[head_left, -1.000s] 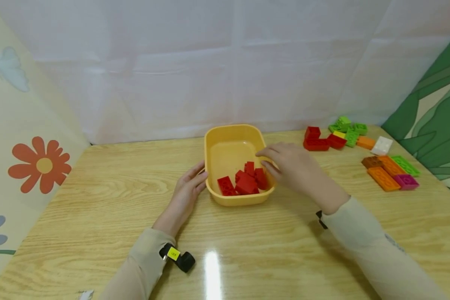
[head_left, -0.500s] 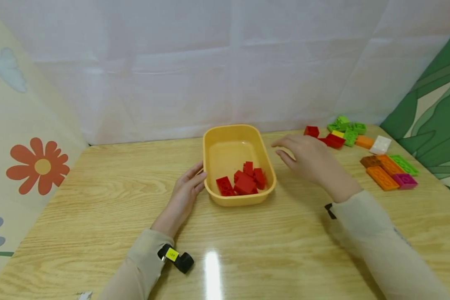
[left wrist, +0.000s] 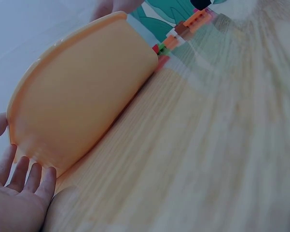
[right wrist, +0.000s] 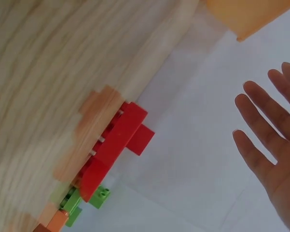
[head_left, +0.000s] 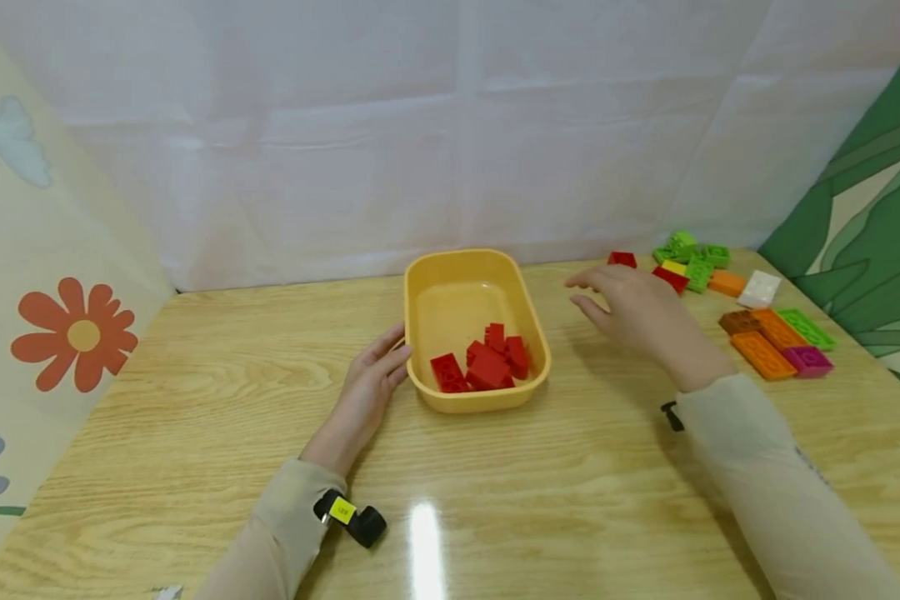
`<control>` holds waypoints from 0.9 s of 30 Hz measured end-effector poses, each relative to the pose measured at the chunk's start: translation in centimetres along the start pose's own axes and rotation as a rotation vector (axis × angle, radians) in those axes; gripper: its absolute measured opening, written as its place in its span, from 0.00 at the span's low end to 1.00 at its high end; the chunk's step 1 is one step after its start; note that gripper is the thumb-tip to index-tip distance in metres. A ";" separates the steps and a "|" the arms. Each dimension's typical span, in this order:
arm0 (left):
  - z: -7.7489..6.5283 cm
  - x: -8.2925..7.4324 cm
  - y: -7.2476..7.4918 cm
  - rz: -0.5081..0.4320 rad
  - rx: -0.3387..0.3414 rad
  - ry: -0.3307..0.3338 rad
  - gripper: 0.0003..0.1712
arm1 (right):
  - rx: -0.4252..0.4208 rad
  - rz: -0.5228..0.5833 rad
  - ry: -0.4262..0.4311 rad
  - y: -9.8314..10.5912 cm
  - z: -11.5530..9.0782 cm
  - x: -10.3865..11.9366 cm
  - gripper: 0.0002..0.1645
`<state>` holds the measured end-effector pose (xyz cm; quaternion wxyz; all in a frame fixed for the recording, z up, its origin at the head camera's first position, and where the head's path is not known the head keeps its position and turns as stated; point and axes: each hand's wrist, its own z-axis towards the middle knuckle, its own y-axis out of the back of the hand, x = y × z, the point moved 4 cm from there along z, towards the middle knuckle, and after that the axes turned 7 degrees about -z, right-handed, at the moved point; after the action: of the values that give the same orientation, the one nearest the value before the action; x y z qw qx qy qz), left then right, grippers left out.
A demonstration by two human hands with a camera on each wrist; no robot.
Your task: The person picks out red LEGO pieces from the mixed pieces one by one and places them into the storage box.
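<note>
A yellow plastic bin (head_left: 476, 403) stands mid-table in the head view, with several red toy bricks (head_left: 489, 369) at its near end. My left hand (head_left: 366, 387) rests against the bin's left side; in the left wrist view its straight fingertips touch the wall (left wrist: 82, 92) and the thumb is by the rim. Right of the bin, apart from it, my right hand (head_left: 633, 312) hovers over the table with relaxed fingers and holds nothing. Behind that hand lie loose red bricks (head_left: 671, 280), partly hidden by it in the head view; the right wrist view shows red bricks (right wrist: 118, 145) fully.
Green bricks (head_left: 699, 272), a yellow one, an orange one (head_left: 727, 283) and a white one (head_left: 760, 289) lie at the back right. Nearer are orange bricks (head_left: 763, 356), a brown one and a magenta one (head_left: 808, 362). A white sheet (head_left: 330, 150) hangs behind the table.
My right hand has moved right, from the bin's right rim to beside the loose red bricks. The left hand stays at the bin, and the bricks inside look the same.
</note>
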<state>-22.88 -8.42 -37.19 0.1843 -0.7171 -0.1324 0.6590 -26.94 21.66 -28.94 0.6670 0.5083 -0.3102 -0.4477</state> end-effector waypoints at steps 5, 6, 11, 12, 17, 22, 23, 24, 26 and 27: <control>-0.1 0.0 0.2 0.010 0.002 -0.010 0.30 | -0.005 -0.002 -0.016 -0.5 0.3 -1.4 0.19; -0.1 0.0 0.2 0.010 0.003 -0.012 0.30 | -0.007 -0.003 -0.020 -0.7 0.3 -1.7 0.19; -0.2 0.0 0.2 -0.004 0.000 -0.004 0.30 | 0.001 0.016 -0.035 -1.2 0.4 -3.0 0.18; -0.3 0.0 0.1 -0.011 -0.005 0.000 0.30 | 0.006 0.021 -0.038 -1.4 0.4 -3.3 0.18; -0.3 0.1 0.1 -0.012 -0.008 0.004 0.30 | -0.006 0.051 -0.046 -1.9 0.3 -4.5 0.18; -0.3 0.1 0.0 0.006 -0.002 -0.004 0.29 | 0.004 0.066 -0.076 -2.0 0.5 -5.7 0.21; -0.4 0.1 0.0 0.008 -0.004 -0.004 0.29 | 0.021 0.069 -0.089 -2.0 0.6 -5.9 0.22; -0.4 0.0 0.0 0.008 -0.006 -0.004 0.29 | 0.043 0.073 -0.101 -2.0 0.6 -6.0 0.22; -0.5 0.0 0.1 0.008 -0.009 -0.003 0.29 | 0.080 0.092 -0.124 -2.1 0.7 -6.2 0.23; -0.5 0.0 0.2 0.007 -0.011 -0.001 0.29 | 0.095 0.101 -0.135 -2.1 0.8 -6.3 0.23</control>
<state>-22.41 -8.65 -37.20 0.1779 -0.7182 -0.1339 0.6593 -30.76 26.90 -30.45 0.6415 0.4917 -0.4005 -0.4317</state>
